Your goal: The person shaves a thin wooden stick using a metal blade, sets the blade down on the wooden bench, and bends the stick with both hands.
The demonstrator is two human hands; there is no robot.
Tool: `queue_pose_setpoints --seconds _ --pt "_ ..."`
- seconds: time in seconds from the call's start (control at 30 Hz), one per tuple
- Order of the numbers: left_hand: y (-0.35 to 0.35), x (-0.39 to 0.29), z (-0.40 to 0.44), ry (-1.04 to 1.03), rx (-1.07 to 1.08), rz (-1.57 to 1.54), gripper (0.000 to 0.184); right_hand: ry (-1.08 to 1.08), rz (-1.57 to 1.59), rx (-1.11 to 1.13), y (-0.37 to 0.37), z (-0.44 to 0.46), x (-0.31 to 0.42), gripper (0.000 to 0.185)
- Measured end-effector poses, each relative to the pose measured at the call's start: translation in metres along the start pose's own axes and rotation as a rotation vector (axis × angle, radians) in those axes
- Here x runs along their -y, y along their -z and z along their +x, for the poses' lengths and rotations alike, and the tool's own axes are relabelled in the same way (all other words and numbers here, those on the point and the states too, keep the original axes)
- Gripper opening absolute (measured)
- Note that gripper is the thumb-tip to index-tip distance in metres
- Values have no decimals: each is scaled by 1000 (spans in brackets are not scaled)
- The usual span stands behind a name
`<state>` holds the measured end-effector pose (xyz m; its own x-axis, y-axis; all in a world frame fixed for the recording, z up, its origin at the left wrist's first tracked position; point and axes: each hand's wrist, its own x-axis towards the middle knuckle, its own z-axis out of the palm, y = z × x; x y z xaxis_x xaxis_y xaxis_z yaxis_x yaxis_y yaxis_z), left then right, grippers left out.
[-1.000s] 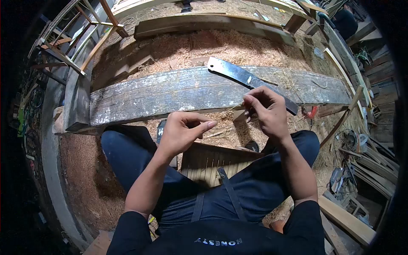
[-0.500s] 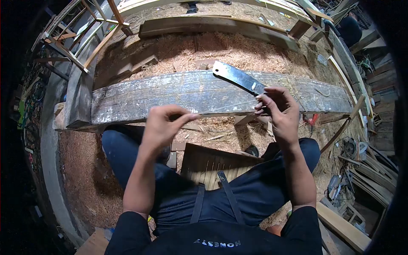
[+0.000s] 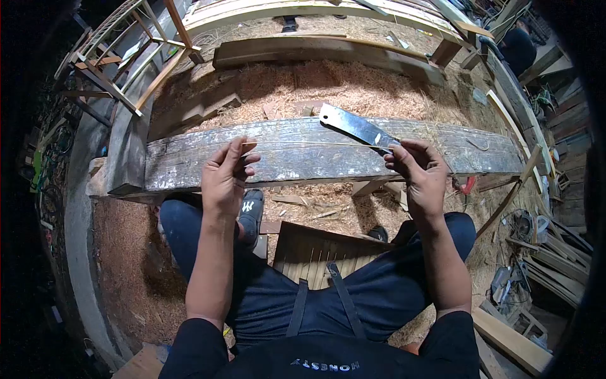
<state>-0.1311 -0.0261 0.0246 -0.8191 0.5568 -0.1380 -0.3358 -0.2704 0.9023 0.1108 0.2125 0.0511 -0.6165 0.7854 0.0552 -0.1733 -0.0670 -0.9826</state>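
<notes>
A thin pale strip (image 3: pixel 315 144) stretches almost level between my two hands, above a worn, paint-spotted plank (image 3: pixel 284 159). My left hand (image 3: pixel 226 170) pinches its left end between thumb and fingers. The right end is pinched in my right hand (image 3: pixel 420 169). Just behind my right hand a saw blade (image 3: pixel 353 126) lies slanted on the plank; my fingers hide its lower part. Between my legs rests a slatted wooden panel (image 3: pixel 315 251) with several thin sticks on it.
A wooden frame (image 3: pixel 120 63) stands at the back left. Behind the plank a long beam (image 3: pixel 328 54) lies over wood shavings. Scrap wood (image 3: pixel 555 265) is piled at the right. Part of another person (image 3: pixel 519 47) shows at the upper right.
My left hand has risen and turned, and now holds the strip's left end up. The strip has gone from slanted to nearly level. My right hand has moved slightly right.
</notes>
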Motion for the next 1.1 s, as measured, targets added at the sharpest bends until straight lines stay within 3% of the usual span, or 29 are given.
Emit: queue_pose_setpoints --seconds 0.47,0.9,1.1 --pt "-9 14 -1 -173 6 -198 25 -96 27 -44 -4 -1 -10 16" --pt "-5 17 2 -111 21 -299 21 -240 206 -61 -5 1 -17 19" --pt "-9 14 1 -93 -29 -311 17 -182 137 6 -1 -2 -24 21"
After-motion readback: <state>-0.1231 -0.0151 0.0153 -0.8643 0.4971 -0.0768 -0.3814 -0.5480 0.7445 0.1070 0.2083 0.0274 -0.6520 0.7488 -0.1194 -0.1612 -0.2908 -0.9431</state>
